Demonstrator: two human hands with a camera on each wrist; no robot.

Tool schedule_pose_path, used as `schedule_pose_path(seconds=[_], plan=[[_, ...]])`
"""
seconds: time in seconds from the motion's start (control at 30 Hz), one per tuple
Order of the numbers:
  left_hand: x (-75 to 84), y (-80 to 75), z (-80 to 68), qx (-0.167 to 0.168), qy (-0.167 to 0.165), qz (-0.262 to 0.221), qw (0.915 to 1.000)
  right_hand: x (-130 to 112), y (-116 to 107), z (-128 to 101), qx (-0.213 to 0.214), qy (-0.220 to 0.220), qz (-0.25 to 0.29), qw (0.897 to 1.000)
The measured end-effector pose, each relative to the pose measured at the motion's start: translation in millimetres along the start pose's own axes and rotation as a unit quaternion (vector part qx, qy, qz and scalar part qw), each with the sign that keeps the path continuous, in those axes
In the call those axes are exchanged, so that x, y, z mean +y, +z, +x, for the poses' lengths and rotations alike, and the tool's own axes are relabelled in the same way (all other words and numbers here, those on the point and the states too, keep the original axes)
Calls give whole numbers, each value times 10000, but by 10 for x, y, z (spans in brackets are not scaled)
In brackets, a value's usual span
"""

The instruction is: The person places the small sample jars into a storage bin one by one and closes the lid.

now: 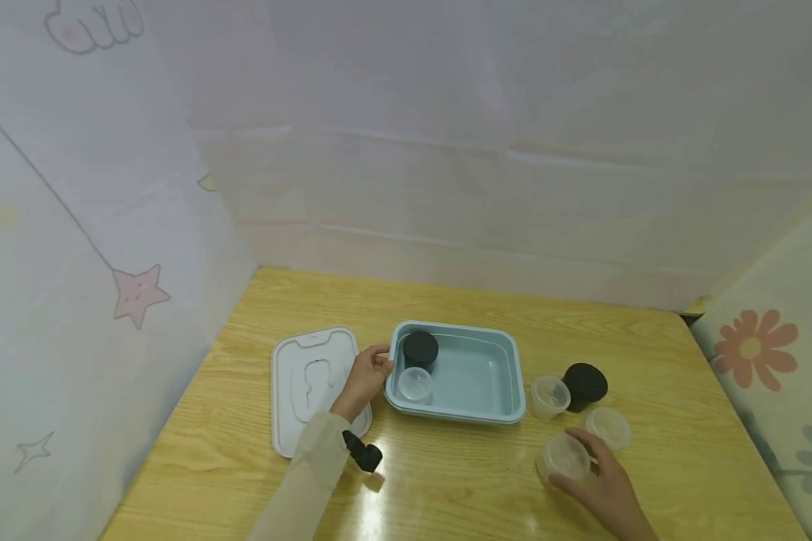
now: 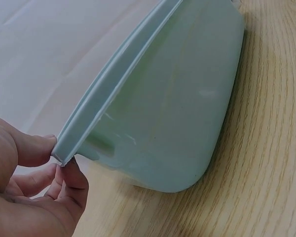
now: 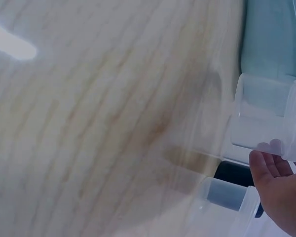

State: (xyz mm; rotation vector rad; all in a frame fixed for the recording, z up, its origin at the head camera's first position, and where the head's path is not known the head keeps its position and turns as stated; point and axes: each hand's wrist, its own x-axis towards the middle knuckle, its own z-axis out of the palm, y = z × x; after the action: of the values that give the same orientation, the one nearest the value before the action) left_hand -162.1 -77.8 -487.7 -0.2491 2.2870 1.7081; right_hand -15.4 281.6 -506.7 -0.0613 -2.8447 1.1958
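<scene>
A light blue plastic bin point(image 1: 474, 379) stands on the table, and my left hand point(image 1: 367, 382) pinches its left rim. In the left wrist view, thumb and fingers grip the edge of that rim. Inside the bin's left side are a black round container point(image 1: 421, 348) and, nearer to me, a small clear jar point(image 1: 416, 384). To the right of the bin, my right hand point(image 1: 607, 485) holds another clear jar point(image 1: 563, 455) by its sides. The right wrist view has this see-through jar point(image 3: 261, 116) between thumb and fingers, seemingly just above the table.
Beyond the right hand stand a clear jar point(image 1: 550, 396), a black round container point(image 1: 587, 385) and another clear jar point(image 1: 610, 427), close together. A pale flat lid point(image 1: 291, 402) lies left of the bin, partly under the left arm. Printed cloth point(image 1: 446, 188) surrounds the wooden table point(image 1: 460, 481).
</scene>
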Motion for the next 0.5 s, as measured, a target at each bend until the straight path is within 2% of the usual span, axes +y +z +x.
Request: schedule_pose_path(seconds=[0.13, 0.5], plan=[[11, -6, 0, -10, 39, -87, 10000, -59, -25, 69, 171, -310, -76, 9993], [21, -13, -14, -17, 85, -28, 10000, -234, -135, 166, -56, -276, 31, 9996]])
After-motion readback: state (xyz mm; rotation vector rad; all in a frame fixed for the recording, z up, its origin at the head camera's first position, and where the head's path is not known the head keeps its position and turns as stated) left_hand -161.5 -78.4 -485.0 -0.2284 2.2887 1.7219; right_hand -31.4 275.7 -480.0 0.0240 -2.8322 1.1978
